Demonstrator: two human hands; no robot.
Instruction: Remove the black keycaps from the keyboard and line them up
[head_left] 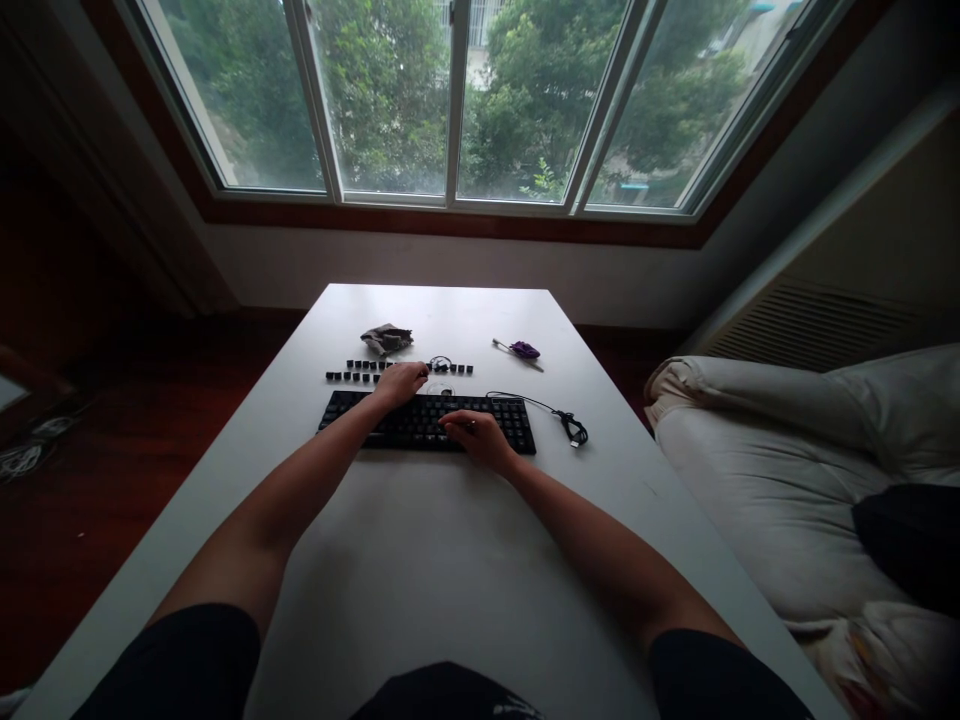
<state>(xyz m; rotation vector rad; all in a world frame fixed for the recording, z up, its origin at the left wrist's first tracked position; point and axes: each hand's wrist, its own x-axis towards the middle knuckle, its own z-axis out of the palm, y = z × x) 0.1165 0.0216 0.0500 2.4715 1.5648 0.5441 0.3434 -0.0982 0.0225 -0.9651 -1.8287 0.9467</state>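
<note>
Evidently the keyboard (409,425) is the landmark on the table (390,520): loose keycaps (357,377) line up just beyond it, the left hand (403,382) among them, the right hand (478,436) over it. Both hands' fingers are bent nearly together, though what they grip I cannot tell. Handling keycaps well likely calls for a light pinch, one apiece, keeping their rows undisturbed.

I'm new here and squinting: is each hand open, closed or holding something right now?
Left hand: beside loose keycaps; grip can't be told.
Right hand: over the keyboard, partly curled; anything held can't be made out.
</note>
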